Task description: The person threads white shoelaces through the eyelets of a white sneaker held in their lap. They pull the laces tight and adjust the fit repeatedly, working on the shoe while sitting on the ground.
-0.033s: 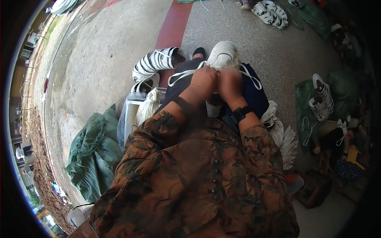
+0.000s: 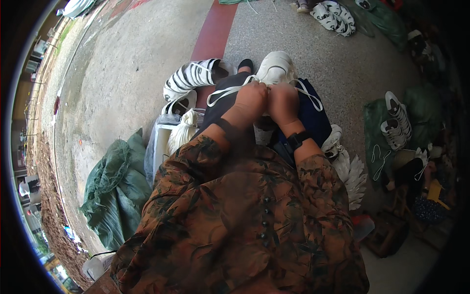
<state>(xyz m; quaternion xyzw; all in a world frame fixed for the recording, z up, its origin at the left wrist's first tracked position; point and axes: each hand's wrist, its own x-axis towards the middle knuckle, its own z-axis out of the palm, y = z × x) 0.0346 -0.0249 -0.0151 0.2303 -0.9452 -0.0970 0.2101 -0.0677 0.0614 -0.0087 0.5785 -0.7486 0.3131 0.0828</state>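
A white sneaker [image 2: 275, 67] rests on my lap, its toe pointing away from me. Its white shoelace [image 2: 224, 93] makes a loose loop on each side. My left hand [image 2: 251, 102] is closed at the sneaker's lacing area, with the lace running in under its fingers. Right against it, my right hand [image 2: 284, 104] is blurred; its rounded outline looks closed, and whatever it grips cannot be made out. Both hands cover the sneaker's near part. A dark band watch [image 2: 297, 140] sits on my right wrist.
At left, striped white sneakers [image 2: 191, 77] nest in a row near a bundle of white laces [image 2: 184, 131] and a green sack [image 2: 117, 186]. More white laces [image 2: 350, 176] lie by my right side. Farther right, sneakers [image 2: 396, 122] lie on green sacking near another person.
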